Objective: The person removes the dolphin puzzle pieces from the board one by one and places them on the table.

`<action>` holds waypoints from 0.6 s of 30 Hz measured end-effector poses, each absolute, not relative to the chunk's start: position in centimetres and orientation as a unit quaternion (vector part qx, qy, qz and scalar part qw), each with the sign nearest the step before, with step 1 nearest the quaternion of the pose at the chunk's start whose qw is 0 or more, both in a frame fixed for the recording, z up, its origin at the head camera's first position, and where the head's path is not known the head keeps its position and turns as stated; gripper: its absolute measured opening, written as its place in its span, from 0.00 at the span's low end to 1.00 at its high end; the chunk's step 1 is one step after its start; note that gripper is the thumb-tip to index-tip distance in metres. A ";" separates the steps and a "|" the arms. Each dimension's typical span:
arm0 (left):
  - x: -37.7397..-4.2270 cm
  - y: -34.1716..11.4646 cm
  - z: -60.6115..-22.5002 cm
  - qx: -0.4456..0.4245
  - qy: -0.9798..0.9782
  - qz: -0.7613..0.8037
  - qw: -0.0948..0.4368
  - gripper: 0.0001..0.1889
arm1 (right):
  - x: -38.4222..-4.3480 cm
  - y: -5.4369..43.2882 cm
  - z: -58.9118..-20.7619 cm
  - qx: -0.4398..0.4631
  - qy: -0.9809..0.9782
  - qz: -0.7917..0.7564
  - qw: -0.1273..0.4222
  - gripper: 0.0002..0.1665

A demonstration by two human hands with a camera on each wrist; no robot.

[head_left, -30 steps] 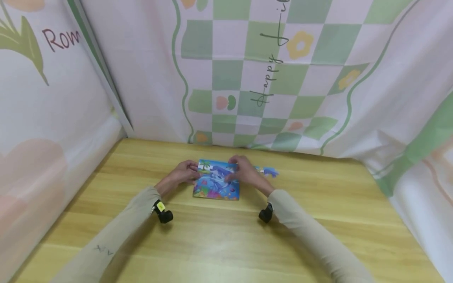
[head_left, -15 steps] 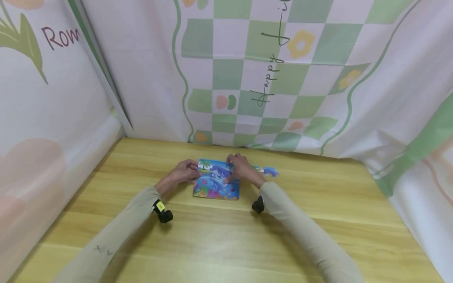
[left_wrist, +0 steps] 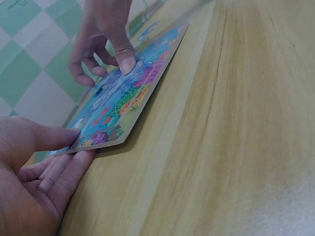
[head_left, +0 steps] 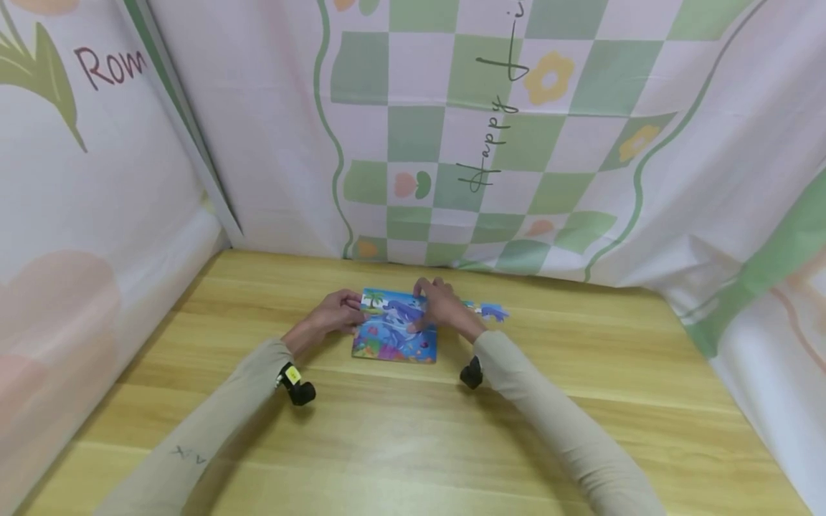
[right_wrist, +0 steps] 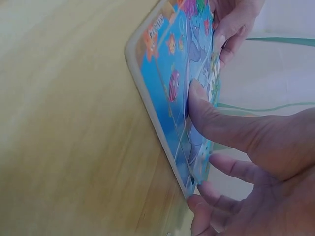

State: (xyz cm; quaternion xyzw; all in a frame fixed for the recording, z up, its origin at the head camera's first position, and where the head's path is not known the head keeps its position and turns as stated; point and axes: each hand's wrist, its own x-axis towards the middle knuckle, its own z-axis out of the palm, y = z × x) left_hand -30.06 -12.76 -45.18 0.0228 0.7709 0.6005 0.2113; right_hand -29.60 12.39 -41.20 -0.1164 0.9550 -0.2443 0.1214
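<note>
A dolphin jigsaw puzzle [head_left: 387, 344] in a thin board with a pale rim lies between my hands. My left hand [head_left: 334, 312] grips its left edge, thumb [left_wrist: 64, 137] on top and fingers underneath. My right hand [head_left: 445, 304] bends over the upper right part, its thumb [right_wrist: 199, 101] down on the dolphin picture. Its other fingers reach the far edge, around a jigsaw piece [right_wrist: 196, 150] that seems slightly raised along one side. In the head view, the right hand hides that corner of the picture.
Just right of the right hand, a loose blue jigsaw piece [head_left: 494, 312] lies on the wooden table [head_left: 387, 444], with more picture showing beside it. A checked curtain [head_left: 413, 136] hangs along the table's back edge, and another printed cloth [head_left: 84, 308] lines the left side.
My right hand and forearm have shifted slightly left over the puzzle, then stayed nearly still. The left hand keeps its grip on the board's edge.
</note>
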 end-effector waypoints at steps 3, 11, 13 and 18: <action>-30.1 -12.8 -45.3 0.024 0.770 0.602 0.211 0.28 | -29.2 12.3 -41.2 -0.112 0.954 -0.254 0.113 0.38; -30.2 -12.8 -45.3 0.021 0.768 0.604 0.213 0.28 | -28.5 12.3 -41.3 -0.117 0.950 -0.276 0.088 0.37; -30.2 -12.8 -45.2 0.020 0.767 0.605 0.215 0.29 | -28.5 12.5 -41.4 -0.125 0.946 -0.286 0.086 0.37; -30.1 -12.9 -45.1 0.019 0.769 0.603 0.213 0.29 | -28.6 12.9 -42.0 -0.155 0.937 -0.308 0.061 0.30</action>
